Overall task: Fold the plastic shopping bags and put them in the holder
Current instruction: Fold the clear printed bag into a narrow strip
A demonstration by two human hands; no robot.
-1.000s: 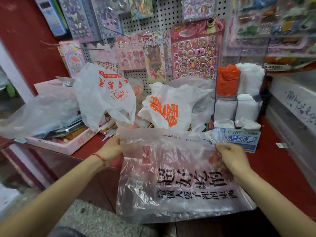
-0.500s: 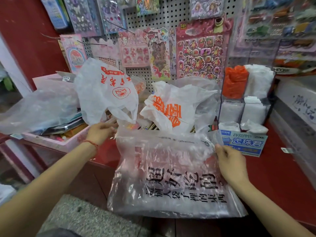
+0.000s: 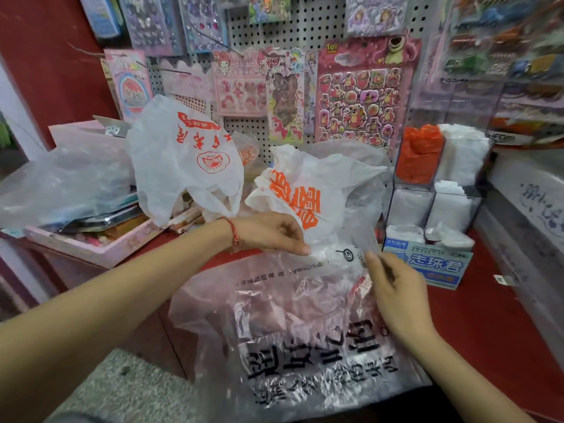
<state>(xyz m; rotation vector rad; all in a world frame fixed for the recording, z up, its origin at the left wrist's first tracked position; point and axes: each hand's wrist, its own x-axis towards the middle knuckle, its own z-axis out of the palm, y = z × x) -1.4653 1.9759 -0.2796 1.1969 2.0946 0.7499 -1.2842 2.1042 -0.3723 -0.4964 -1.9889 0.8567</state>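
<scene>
Fingers of the left hand (image 3: 268, 236) pinch the top edge of a clear, crinkled plastic shopping bag with black print (image 3: 305, 346), which lies spread on the red tabletop (image 3: 488, 331) and droops over its front edge. The right hand (image 3: 396, 300) grips the same edge with curled fingers. Behind, to the right, stands a clear acrylic compartmented holder (image 3: 412, 186), packed with orange bags (image 3: 421, 154) and white bags (image 3: 460, 154).
</scene>
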